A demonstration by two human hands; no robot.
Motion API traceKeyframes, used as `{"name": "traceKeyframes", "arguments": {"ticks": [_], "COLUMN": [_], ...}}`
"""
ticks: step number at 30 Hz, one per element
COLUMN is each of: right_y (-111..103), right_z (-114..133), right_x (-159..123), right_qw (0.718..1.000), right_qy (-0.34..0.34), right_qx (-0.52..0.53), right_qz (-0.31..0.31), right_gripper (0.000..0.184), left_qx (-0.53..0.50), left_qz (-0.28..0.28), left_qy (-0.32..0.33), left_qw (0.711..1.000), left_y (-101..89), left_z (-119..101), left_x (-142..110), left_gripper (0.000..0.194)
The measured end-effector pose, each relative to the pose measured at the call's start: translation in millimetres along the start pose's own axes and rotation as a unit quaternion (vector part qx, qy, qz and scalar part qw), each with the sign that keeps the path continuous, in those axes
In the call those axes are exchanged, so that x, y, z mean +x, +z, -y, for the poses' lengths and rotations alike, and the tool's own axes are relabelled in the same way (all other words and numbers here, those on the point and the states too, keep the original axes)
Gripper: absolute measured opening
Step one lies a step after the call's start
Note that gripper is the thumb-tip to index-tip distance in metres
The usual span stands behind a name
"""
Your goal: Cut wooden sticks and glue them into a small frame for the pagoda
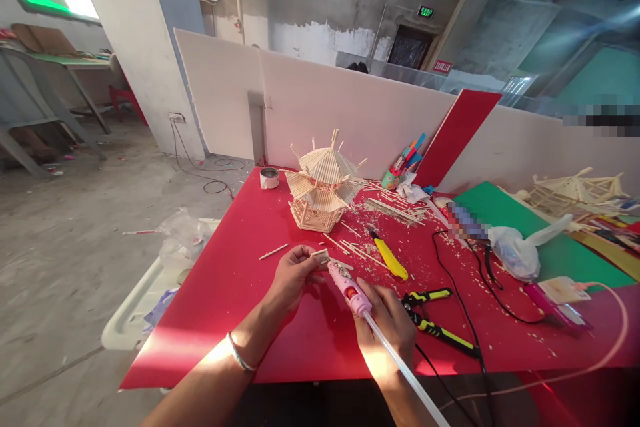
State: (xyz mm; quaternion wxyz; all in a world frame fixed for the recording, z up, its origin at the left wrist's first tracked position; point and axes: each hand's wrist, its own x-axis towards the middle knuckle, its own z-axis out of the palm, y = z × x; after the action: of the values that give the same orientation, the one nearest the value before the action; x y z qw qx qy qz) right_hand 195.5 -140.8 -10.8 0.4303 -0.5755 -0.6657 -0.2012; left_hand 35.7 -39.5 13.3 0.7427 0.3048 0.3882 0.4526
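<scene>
My left hand (295,273) is closed on a small pale wooden piece (320,257), pinched between thumb and fingers above the red tabletop. In my right hand (387,320) is a pink hot glue gun (350,290), with a long clear glue stick (400,360) running out of its back toward me. The glue gun's tip is close to the wooden piece; whether they touch I cannot tell. Just beyond both hands stands a tiered pavilion model (323,187) built of thin wooden sticks. Loose sticks (355,250) lie in front of it.
A yellow utility knife (389,257) and black-yellow pliers (440,330) lie right of my hands. Black cables (463,307) cross the table's right side. A tin (269,178), a pen holder (391,178), a plastic bag (515,253) and a green board (493,203) are farther out.
</scene>
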Motion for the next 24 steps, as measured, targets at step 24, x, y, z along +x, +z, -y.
{"name": "traceKeyframes", "arguments": {"ticks": [24], "right_y": [5.3], "right_z": [2.8], "right_x": [-0.8], "right_qw": [1.0], "right_qy": [-0.009], "right_qx": [0.005], "right_qz": [-0.029], "right_gripper": [0.033], "left_qx": [-0.001], "left_qz": [-0.012], "left_qy": [0.024], "left_qw": [1.0], "left_y": [-1.3], "left_z": [4.1], "left_x": [1.3], "left_gripper": [0.043]}}
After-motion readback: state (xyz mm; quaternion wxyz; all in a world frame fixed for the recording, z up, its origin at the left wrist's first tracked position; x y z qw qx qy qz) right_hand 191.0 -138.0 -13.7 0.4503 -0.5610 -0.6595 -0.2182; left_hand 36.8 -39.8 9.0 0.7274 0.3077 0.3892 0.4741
